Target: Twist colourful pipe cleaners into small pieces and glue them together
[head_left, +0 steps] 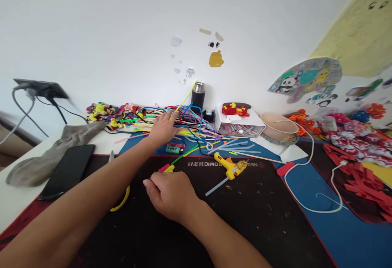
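Observation:
My left hand reaches over a loose heap of coloured pipe cleaners. Its fingers are spread and touch the heap. By the index fingertip a yellow pipe cleaner slants up in front of a black thermos. Closer to me, my right hand is curled over the dark mat, its fingertips hidden beneath it. A small pink and yellow fuzzy piece with a green stem pokes out beyond its knuckles and seems gripped there.
Yellow-handled scissors lie partly under my left forearm. A yellow glue gun with its glue stick rests on the dark mat. A phone and a grey cloth are left. A white box, bowl and white cable are right.

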A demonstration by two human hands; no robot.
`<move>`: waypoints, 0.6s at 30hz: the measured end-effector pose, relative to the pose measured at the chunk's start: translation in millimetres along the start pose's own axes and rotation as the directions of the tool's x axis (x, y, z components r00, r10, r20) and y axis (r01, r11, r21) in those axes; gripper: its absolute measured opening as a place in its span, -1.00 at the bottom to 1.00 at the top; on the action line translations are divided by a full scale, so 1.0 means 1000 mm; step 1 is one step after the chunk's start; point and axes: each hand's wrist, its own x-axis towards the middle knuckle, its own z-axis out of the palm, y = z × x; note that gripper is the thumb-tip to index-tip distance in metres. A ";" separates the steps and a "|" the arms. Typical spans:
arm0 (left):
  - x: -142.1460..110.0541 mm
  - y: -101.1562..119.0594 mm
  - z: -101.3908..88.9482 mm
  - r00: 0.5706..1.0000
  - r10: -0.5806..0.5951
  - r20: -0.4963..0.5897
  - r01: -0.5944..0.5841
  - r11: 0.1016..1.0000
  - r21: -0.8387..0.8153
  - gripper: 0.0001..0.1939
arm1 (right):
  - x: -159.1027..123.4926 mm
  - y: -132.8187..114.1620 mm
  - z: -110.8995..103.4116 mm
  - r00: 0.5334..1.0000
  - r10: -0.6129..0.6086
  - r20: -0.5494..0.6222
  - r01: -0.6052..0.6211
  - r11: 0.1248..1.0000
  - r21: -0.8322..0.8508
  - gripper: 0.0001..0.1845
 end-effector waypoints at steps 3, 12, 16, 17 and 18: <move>-0.004 -0.006 0.011 0.998 -0.030 0.046 0.031 0.999 -0.012 -0.47 | 0.000 -0.002 -0.001 1.000 -0.004 0.025 0.004 1.000 -0.012 -0.60; -0.015 0.004 0.016 0.994 0.045 0.098 -0.043 0.999 -0.023 -0.63 | 0.001 -0.002 -0.001 0.998 -0.002 0.059 0.004 0.999 -0.044 -0.61; -0.015 0.005 0.013 0.993 0.056 0.105 -0.054 0.998 -0.019 -0.68 | 0.001 -0.002 0.001 0.998 -0.005 0.062 0.008 0.999 -0.051 -0.61; -0.015 0.005 0.013 0.993 0.054 0.106 -0.053 0.998 -0.017 -0.69 | 0.000 -0.002 0.001 0.998 -0.007 0.063 0.010 0.999 -0.052 -0.61; -0.015 0.006 0.013 0.993 0.051 0.107 -0.050 0.999 -0.015 -0.69 | 0.000 -0.003 0.001 0.998 -0.010 0.065 0.013 0.999 -0.052 -0.61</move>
